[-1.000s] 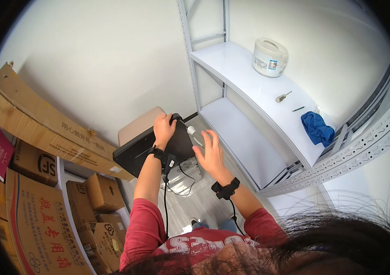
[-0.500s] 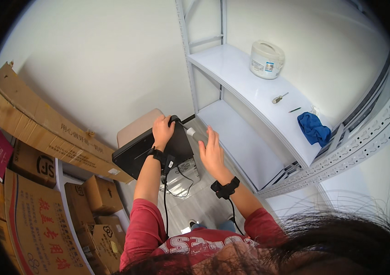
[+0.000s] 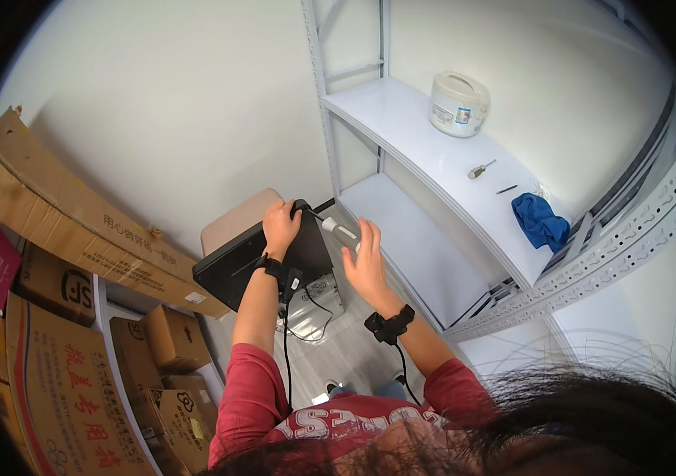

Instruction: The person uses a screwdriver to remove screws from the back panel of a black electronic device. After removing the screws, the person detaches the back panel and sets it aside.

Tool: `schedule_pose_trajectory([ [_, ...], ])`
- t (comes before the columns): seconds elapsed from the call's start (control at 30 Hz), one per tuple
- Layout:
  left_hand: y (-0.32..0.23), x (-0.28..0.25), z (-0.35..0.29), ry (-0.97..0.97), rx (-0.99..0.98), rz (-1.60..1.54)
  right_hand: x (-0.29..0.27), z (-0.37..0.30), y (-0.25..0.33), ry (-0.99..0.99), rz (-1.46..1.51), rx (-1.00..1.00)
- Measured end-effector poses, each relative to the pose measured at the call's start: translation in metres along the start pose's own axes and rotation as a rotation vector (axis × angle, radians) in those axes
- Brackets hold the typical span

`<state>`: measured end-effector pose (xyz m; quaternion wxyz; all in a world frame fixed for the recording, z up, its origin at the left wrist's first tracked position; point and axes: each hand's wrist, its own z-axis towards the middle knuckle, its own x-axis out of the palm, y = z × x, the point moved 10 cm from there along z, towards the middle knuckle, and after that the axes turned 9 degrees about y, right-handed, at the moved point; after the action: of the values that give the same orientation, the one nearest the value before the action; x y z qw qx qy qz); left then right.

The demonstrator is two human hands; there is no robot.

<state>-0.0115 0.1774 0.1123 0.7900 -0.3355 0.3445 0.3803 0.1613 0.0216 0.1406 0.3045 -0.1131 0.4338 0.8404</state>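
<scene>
My left hand [image 3: 281, 226] has its fingers curled over the upper edge of a black flat, box-shaped thing [image 3: 238, 266], which is tilted in front of me. The exact kind of this black thing I cannot make out. Between the thumb and fingers of my right hand [image 3: 366, 266] lies a white-and-grey cylindrical handle [image 3: 341, 232]. Its fingers are rather straight around the handle. The handle's far end points toward the black corner beside my left hand; whether it touches there I cannot tell. Both wrists wear black bands with cables.
A pinkish stool seat [image 3: 231, 222] stands behind the black thing. On the right, a white metal shelf [image 3: 409, 127] bears a white lidded pot [image 3: 459, 103], a screwdriver [image 3: 481, 170], a thin green rod [image 3: 507, 190] and a blue cloth [image 3: 542, 221]. Cardboard boxes [image 3: 72, 369] fill the left.
The white-and-grey handle has turned slightly and shows a different side, with its near end further out between my right fingers. My left hand and the black thing have barely moved.
</scene>
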Motion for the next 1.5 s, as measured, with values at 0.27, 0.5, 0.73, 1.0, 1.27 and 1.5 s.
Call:
schedule_pose_trajectory([
  [0.27, 0.000, -0.002, 0.000, -0.010, 0.007, 0.011, 0.011, 0.002, -0.003, 0.115, -0.062, 0.021],
  [0.5, 0.001, 0.002, 0.003, 0.012, 0.006, 0.001, 0.009, 0.004, -0.003, 0.014, -0.072, 0.005],
  [0.73, 0.004, 0.002, 0.000, 0.008, -0.012, -0.006, -0.001, 0.006, 0.006, 0.010, -0.090, -0.040],
  [1.0, 0.002, 0.001, 0.002, -0.001, 0.013, 0.019, 0.004, 0.005, -0.002, 0.075, -0.058, -0.012],
  [1.27, 0.000, 0.000, 0.002, -0.012, 0.014, 0.009, 0.010, 0.003, -0.012, 0.104, 0.077, 0.144],
  [1.5, -0.001, 0.000, 0.000, -0.014, 0.018, 0.010, 0.004, -0.001, 0.003, 0.065, -0.113, -0.054],
])
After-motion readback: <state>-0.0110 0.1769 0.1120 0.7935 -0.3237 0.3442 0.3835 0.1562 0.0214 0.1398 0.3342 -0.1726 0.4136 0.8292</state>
